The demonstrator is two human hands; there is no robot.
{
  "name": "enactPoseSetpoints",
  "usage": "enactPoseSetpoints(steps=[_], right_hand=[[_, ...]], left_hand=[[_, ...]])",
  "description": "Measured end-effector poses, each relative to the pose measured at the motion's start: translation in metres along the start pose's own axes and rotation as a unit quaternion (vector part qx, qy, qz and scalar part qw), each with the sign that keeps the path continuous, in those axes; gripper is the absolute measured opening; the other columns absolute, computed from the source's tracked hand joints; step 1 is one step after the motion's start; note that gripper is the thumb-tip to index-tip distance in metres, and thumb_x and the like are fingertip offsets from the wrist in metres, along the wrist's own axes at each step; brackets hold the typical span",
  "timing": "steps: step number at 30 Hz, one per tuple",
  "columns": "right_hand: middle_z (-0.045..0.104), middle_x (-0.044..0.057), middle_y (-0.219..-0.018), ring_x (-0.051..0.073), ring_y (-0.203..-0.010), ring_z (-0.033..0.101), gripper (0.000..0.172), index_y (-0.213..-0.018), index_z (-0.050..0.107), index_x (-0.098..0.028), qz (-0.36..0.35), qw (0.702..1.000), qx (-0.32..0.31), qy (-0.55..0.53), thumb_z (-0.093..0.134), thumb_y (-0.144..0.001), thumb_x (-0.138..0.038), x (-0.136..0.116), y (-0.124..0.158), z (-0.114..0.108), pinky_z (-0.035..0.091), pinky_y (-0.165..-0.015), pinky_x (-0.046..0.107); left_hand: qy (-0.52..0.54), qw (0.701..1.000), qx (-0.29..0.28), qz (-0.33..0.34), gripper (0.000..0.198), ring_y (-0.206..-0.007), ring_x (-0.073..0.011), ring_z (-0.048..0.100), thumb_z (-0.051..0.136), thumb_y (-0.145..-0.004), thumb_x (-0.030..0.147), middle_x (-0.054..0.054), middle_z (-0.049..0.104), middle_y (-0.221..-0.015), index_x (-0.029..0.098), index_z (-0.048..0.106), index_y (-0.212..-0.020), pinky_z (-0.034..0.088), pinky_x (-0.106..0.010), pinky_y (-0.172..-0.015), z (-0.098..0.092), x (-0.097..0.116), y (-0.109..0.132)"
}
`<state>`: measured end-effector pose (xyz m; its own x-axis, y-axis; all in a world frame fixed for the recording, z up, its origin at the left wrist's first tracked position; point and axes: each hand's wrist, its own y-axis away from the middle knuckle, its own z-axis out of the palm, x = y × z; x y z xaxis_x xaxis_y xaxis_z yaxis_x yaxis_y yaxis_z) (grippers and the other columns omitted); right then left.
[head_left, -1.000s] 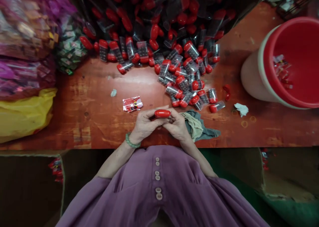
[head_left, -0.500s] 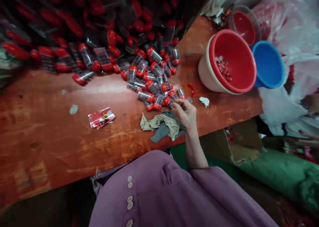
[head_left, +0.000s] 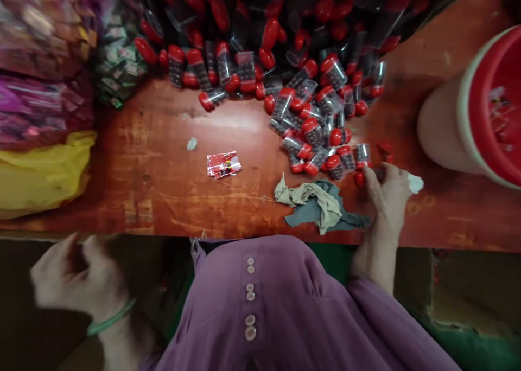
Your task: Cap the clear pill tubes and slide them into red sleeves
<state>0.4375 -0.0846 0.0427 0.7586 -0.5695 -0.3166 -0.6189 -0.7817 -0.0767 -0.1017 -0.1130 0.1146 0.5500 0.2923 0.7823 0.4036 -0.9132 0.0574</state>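
Note:
My right hand (head_left: 385,192) rests on the table at the right end of a heap of small clear tubes (head_left: 313,132) with red caps and dark contents. Its thumb is beside or touching the red cap (head_left: 359,179) of one tube. A gap shows between thumb and fingers, and nothing is visibly held; the fingertips are partly hidden. My left hand (head_left: 79,279), with a green band at the wrist, is off the table's front edge at lower left. Its fingers are bent and blurred. Crumpled beige and grey cloth scraps (head_left: 319,203) lie left of my right hand.
A flat red printed packet (head_left: 223,165) lies mid-table. Filled bags (head_left: 44,110) and a yellow bag (head_left: 49,176) stand at left. At right is a white bucket (head_left: 445,110) with a red bowl (head_left: 480,89) in it. A white scrap (head_left: 415,184) lies beside my right hand.
The view has swung left, bringing in the bags and my left hand. My right hand has moved rightward from the tubes at the heap's front, and its pinched fingers have parted.

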Motion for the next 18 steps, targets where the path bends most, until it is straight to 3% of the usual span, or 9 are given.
enactPoseSetpoints(steps=[1, 2, 4, 6, 8, 12, 15, 18], right_hand=[[0.061, 0.019, -0.101, 0.03, -0.098, 0.053, 0.037, -0.109, 0.071, -0.014, 0.003, 1.0, -0.005, -0.002, 0.07, -0.081, -0.039, -0.004, 0.005, 0.002, 0.041, -0.094, 0.049], [0.061, 0.018, -0.1, 0.03, -0.097, 0.054, 0.038, -0.11, 0.071, -0.014, 0.005, 1.0, -0.008, -0.005, 0.069, -0.082, -0.04, -0.009, 0.009, 0.005, 0.042, -0.093, 0.049], [0.06, 0.017, -0.1, 0.029, -0.095, 0.055, 0.041, -0.111, 0.072, -0.013, 0.004, 1.0, -0.011, -0.017, 0.067, -0.084, -0.044, -0.021, 0.016, 0.011, 0.044, -0.092, 0.049], [0.059, 0.015, -0.101, 0.028, -0.094, 0.057, 0.045, -0.111, 0.071, -0.014, -0.006, 0.999, -0.019, -0.043, 0.065, -0.084, -0.048, -0.035, 0.022, 0.016, 0.045, -0.093, 0.049], [0.059, 0.013, -0.101, 0.027, -0.094, 0.059, 0.049, -0.113, 0.069, -0.014, -0.016, 0.997, -0.028, -0.065, 0.062, -0.085, -0.053, -0.048, 0.026, 0.02, 0.046, -0.094, 0.05], [0.064, 0.013, -0.1, 0.026, -0.095, 0.061, 0.045, -0.11, 0.068, -0.015, -0.039, 0.99, -0.061, -0.119, 0.052, -0.092, -0.052, -0.067, 0.033, 0.02, 0.049, -0.092, 0.047], [0.068, 0.01, -0.101, 0.024, -0.097, 0.063, 0.04, -0.108, 0.068, -0.018, -0.04, 0.974, -0.101, -0.199, 0.046, -0.096, -0.05, -0.07, 0.036, 0.014, 0.049, -0.092, 0.044], [0.068, 0.006, -0.094, 0.021, -0.086, 0.063, 0.039, -0.107, 0.067, -0.019, -0.003, 0.942, -0.161, -0.295, 0.049, -0.094, -0.051, -0.065, 0.041, 0.011, 0.052, -0.082, 0.039]], left_hand=[[-0.058, 0.992, 0.089, 0.072, 0.031, -0.122, -0.0281, 0.054, 0.064, -0.089, 0.032, 0.01, 0.068, -0.114, 0.045, 0.067, -0.117, 0.046, -0.044, -0.1, 0.016, -0.003, -0.003], [-0.089, 0.98, 0.091, 0.151, 0.033, -0.117, -0.0274, 0.057, 0.068, -0.086, 0.028, 0.006, 0.069, -0.114, 0.039, 0.07, -0.117, 0.043, -0.045, -0.102, 0.036, -0.003, -0.008], [-0.072, 0.959, 0.004, 0.276, 0.028, -0.101, -0.0254, 0.063, 0.072, -0.083, 0.027, -0.003, 0.071, -0.108, 0.029, 0.073, -0.111, 0.047, -0.044, -0.096, 0.082, 0.005, -0.018], [-0.089, 0.928, -0.109, 0.344, 0.026, -0.104, -0.0272, 0.062, 0.07, -0.085, 0.029, -0.009, 0.07, -0.111, 0.022, 0.072, -0.11, 0.048, -0.045, -0.097, 0.125, 0.022, -0.027], [-0.135, 0.897, -0.184, 0.378, 0.028, -0.109, -0.0289, 0.06, 0.064, -0.09, 0.029, -0.014, 0.068, -0.117, 0.017, 0.069, -0.115, 0.048, -0.046, -0.098, 0.155, 0.039, -0.033], [-0.213, 0.864, -0.196, 0.411, 0.031, -0.11, -0.0311, 0.057, 0.058, -0.093, 0.028, -0.018, 0.064, -0.12, 0.012, 0.065, -0.118, 0.049, -0.047, -0.096, 0.173, 0.047, -0.039], [-0.22, 0.86, -0.173, 0.427, 0.026, -0.102, -0.0282, 0.059, 0.051, -0.096, 0.025, -0.017, 0.066, -0.112, 0.013, 0.069, -0.109, 0.051, -0.043, -0.089, 0.172, 0.038, -0.045], [-0.204, 0.863, -0.158, 0.433, 0.026, -0.094, -0.0258, 0.06, 0.049, -0.097, 0.027, -0.014, 0.069, -0.103, 0.015, 0.072, -0.1, 0.051, -0.039, -0.083, 0.173, 0.029, -0.05]])
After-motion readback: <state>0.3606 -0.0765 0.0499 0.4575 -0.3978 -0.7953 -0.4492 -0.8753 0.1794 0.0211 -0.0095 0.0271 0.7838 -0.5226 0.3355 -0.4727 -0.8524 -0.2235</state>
